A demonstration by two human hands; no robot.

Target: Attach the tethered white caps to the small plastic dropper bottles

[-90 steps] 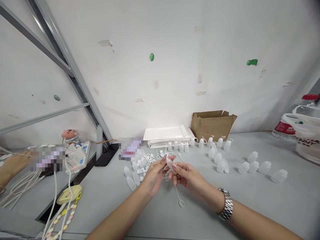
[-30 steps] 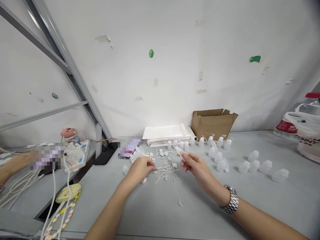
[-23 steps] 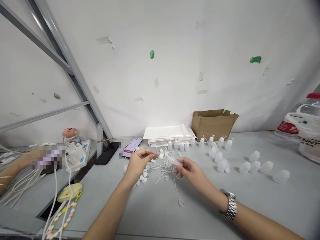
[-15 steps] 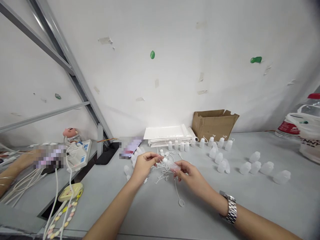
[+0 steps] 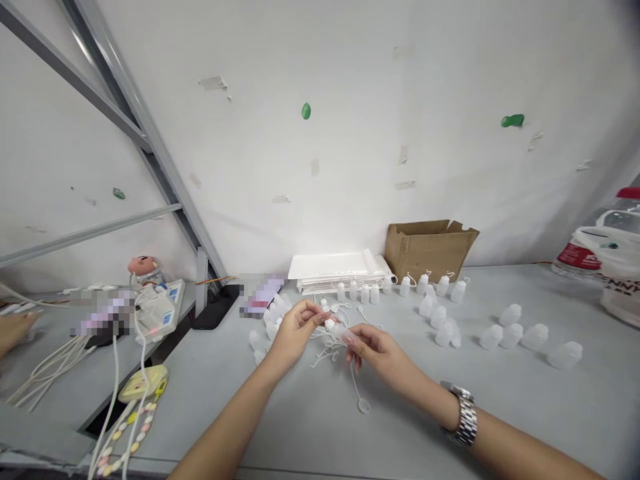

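Observation:
A small translucent plastic bottle (image 5: 339, 331) with a white neck end is held tilted between my two hands, its neck toward the left. Around its body, the fingers of my right hand (image 5: 374, 348) are closed. My left hand (image 5: 295, 333) pinches at the white cap (image 5: 330, 324); its fingertips partly hide the contact. Just below and behind the hands lie loose white strap loops (image 5: 329, 349) in a tangle. One strap with a ring (image 5: 363, 405) hangs out toward me on the table.
Capped bottles (image 5: 404, 287) stand in a row before a cardboard box (image 5: 430, 250) and a white stack (image 5: 335, 270). More translucent bottles (image 5: 510, 335) lie right, others (image 5: 255, 340) left. A phone (image 5: 264, 297), cables and a power strip (image 5: 167, 313) are farther left; another person's hand (image 5: 15, 330) shows there.
My right hand's fingers have shifted on the bottle, with the thumb now farther along it. My left hand stays at the neck end. The other person's hand has moved left.

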